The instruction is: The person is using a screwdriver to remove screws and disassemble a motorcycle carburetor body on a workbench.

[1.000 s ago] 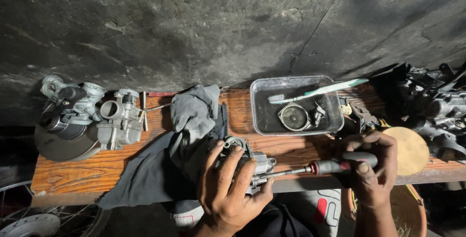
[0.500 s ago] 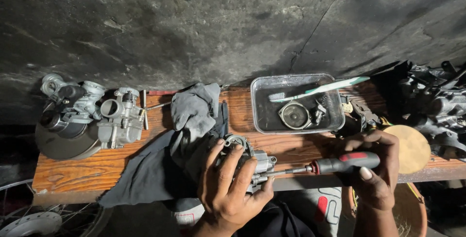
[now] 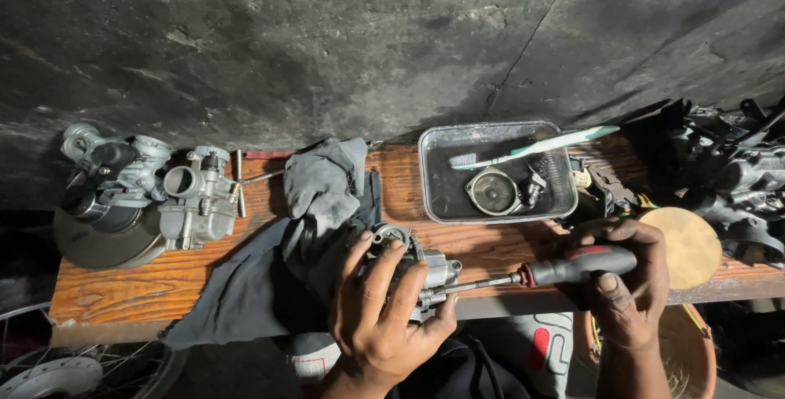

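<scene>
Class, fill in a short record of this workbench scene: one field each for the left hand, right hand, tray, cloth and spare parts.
Left hand: left hand grips a carburetor at the bench's front edge
Right hand: right hand holds a screwdriver, tip at the carburetor
Tray: clear tray with a toothbrush and small metal parts
Cloth: grey cloth left of the carburetor
Spare parts: second carburetor at far left

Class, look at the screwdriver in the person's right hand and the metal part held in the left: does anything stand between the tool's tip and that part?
Nothing visible does. The screwdriver in the right hand runs bare across the gap, its tip already at the carburetor gripped by the left hand. The grey cloth lies on the far side.
</scene>
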